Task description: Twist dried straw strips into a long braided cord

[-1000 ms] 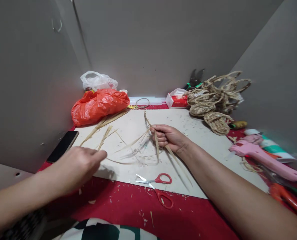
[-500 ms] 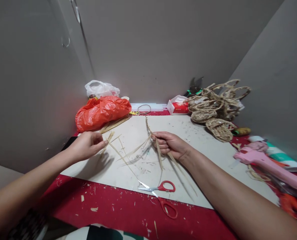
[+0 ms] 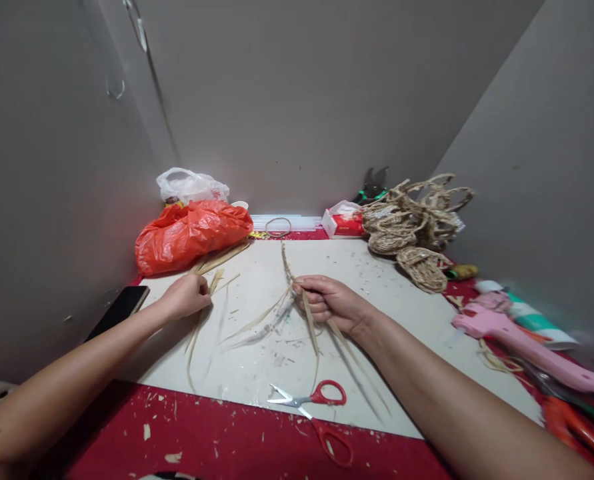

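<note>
The thin pale straw plait (image 3: 287, 263) lies over the middle of the flat pale board (image 3: 377, 300), and loose ends hang from it. The right hand (image 3: 327, 303) has its grip shut tight on the plait. The left hand (image 3: 187, 297) is a little way off, with its grip closed on some flat pale straw strips (image 3: 215, 279). The board sits on the red table (image 3: 217, 440). Red-handled metal scissors (image 3: 321, 413) lie open at the near edge. A crumpled orange plastic bag (image 3: 191, 233) sits behind, and a pink plastic glue gun (image 3: 521, 343) lies to the right.
</note>
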Demonstrator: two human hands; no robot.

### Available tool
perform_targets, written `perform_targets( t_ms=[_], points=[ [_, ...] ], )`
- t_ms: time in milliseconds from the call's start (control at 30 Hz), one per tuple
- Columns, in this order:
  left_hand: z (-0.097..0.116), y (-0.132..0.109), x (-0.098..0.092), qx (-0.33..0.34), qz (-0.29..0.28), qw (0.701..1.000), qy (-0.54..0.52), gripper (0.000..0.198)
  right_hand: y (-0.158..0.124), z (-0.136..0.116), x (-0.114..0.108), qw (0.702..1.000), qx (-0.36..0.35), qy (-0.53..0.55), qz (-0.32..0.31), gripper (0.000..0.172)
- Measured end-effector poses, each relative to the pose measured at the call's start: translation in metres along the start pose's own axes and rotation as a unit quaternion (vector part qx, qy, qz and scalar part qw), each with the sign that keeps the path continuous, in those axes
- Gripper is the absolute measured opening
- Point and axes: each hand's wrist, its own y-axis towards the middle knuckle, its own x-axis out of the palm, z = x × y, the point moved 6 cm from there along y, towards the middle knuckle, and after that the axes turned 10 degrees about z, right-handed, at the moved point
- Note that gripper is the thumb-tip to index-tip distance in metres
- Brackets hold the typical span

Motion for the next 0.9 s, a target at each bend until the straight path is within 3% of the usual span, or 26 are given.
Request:
perform_targets(
  t_ms=[100, 200, 333, 467, 600, 900],
  points=[
    [-0.001, -0.003, -0.012, -0.013, 0.020, 0.996, -0.087, 0.009, 0.000, 0.000, 0.000, 1.000, -0.003, 0.000, -0.001, 0.021],
    [0.012, -0.006, -0.025, -0.049, 0.029, 0.965, -0.254, 0.009, 0.000, 0.002, -0.001, 1.000, -0.002, -0.003, 0.004, 0.021],
    [0.058, -0.012, -0.020, -0.079, -0.063, 0.894, -0.437, 0.016, 0.000, 0.002, 0.000, 1.000, 0.000, -0.006, 0.003, 0.020],
    [0.105, -0.012, 0.003, -0.075, -0.145, 0.847, -0.506, 0.017, 0.000, 0.001, 0.002, 1.000, -0.001, -0.006, -0.002, 0.021],
    [0.126, -0.004, 0.024, -0.049, -0.161, 0.851, -0.498, 0.015, 0.000, 0.000, 0.001, 1.000, -0.002, -0.003, 0.005, 0.020],
    [0.120, 0.002, 0.039, -0.048, -0.094, 0.865, -0.491, 0.011, 0.000, 0.002, -0.001, 0.999, 0.000, -0.026, 0.029, 0.023]
  ],
)
